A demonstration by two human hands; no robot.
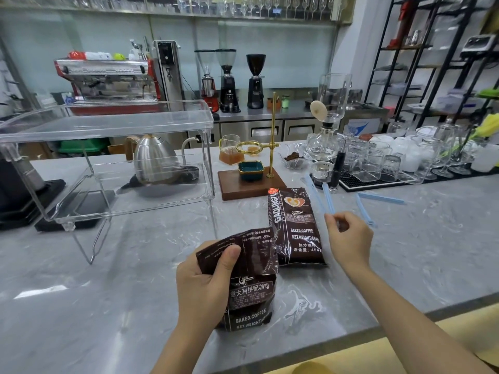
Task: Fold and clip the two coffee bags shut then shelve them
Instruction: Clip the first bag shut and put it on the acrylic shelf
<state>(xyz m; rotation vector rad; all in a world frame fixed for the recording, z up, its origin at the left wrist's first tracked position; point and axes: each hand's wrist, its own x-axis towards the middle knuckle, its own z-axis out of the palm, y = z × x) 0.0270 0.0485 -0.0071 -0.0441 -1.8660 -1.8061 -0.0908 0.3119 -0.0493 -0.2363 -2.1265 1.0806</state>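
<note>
On the counter's near edge, the left hand [205,282] pinches the folded top of the near coffee bag [249,282]. At two o'clock, the right hand [348,238] grips an open blue clip [321,198]. Clipping is probably next: slide the clip across the fold. The second bag [295,228] lies at twelve o'clock.

A steel gooseneck kettle [154,159] is sitting on the grey marble bench [108,279], and a wooden pour-over stand [249,182] is carrying a teal dish [251,170] beneath its brass ring [248,147]. A glass siphon brewer [328,122] is standing beside clustered drinking glasses [378,163]. Behind, a red espresso machine [108,79] and three grinders [229,79] are lining the back counter.
</note>
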